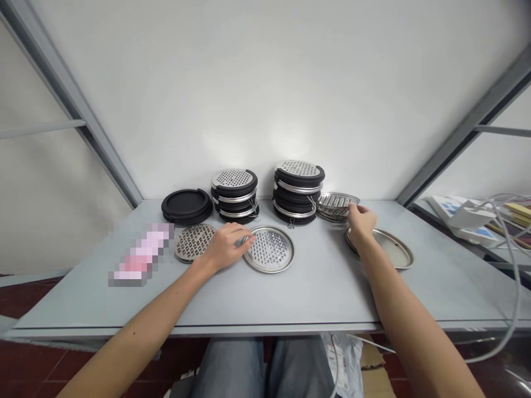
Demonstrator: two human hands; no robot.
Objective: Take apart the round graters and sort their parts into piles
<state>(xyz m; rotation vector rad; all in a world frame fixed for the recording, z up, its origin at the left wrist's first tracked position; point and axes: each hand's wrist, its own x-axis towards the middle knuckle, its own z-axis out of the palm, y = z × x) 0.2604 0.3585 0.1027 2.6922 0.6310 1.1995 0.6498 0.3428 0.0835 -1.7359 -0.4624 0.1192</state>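
My left hand [230, 243] is at the left rim of a round metal grater disc [270, 250] lying flat on the table. Its thumb and fingers are loosely apart, with the tips over the rim. Beside that hand lies another perforated disc [193, 243] with a dark edge. My right hand [362, 222] is at the right edge of a small stack of grater discs [337, 201], fingers bent in a pinch on the upper disc's rim. Under the right wrist, partly hidden, are round shallow metal plates [396, 251].
Two stacks of black rings and grater discs with wire clips, the left stack [234, 193] and the right stack [298, 190], stand by the wall. Black round lids [186, 205] sit to their left. A pixelated pink item [143, 254] lies at left. White cables [516, 276] hang at right.
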